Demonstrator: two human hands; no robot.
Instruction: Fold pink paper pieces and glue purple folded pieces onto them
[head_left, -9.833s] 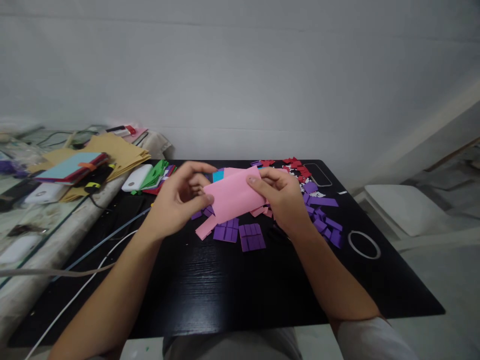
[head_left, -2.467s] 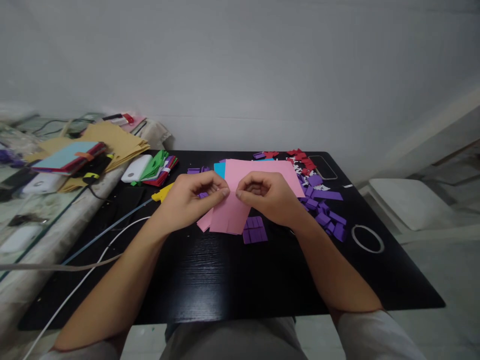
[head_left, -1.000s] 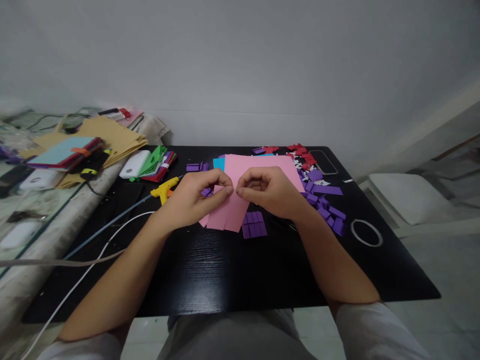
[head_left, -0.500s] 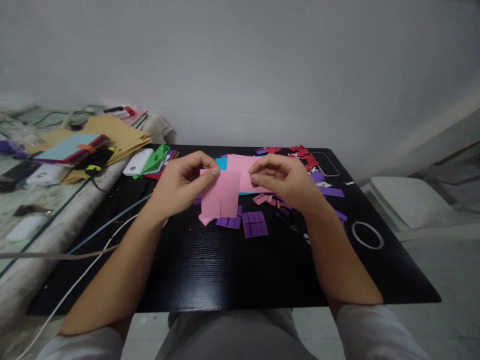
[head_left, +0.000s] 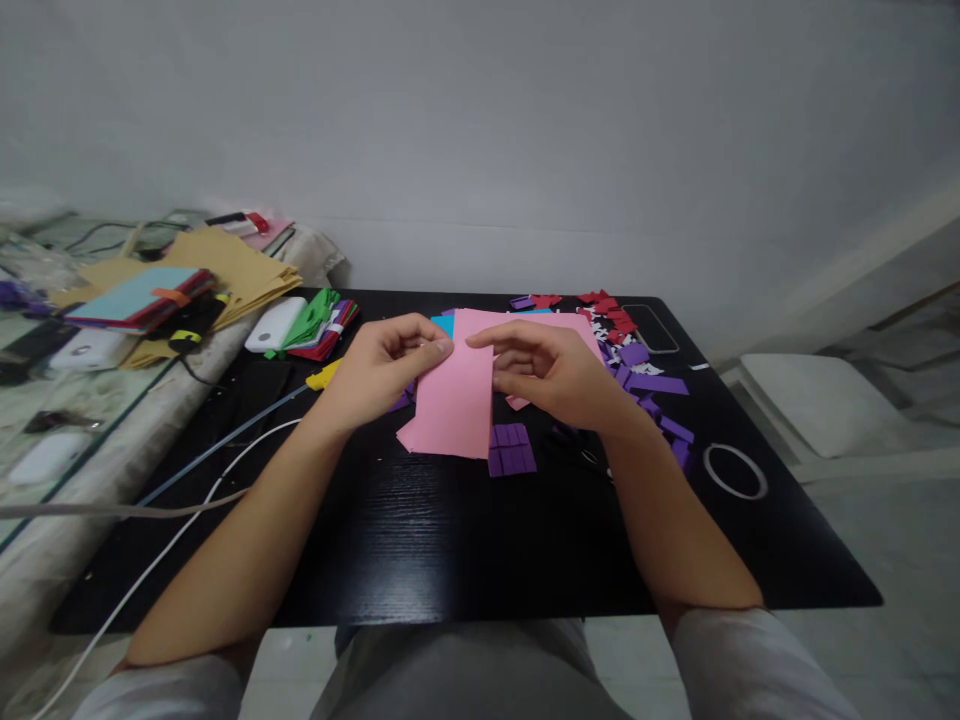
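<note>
A small rectangular sheet of pink paper is held up above the black table, its face toward me. My left hand pinches its upper left part between thumb and fingers. At its upper right edge is my right hand, with the index finger over the front and the other fingertips by the edge, partly hidden. Behind my hands lies a larger pink sheet over blue paper. Just below the held sheet is a creased purple paper square. Black scissors lie partly under my right forearm.
Purple scraps and red scraps are scattered at the right, near a roll of tape. A yellow-ended tool, cables and a bundle of coloured paper lie left. A cluttered glass-topped surface adjoins. A white stool stands right.
The pink paper has shifted slightly right and lower, showing as one unsplit face. My right hand has moved left from beside it onto its right edge; my left hand keeps its pinch.
</note>
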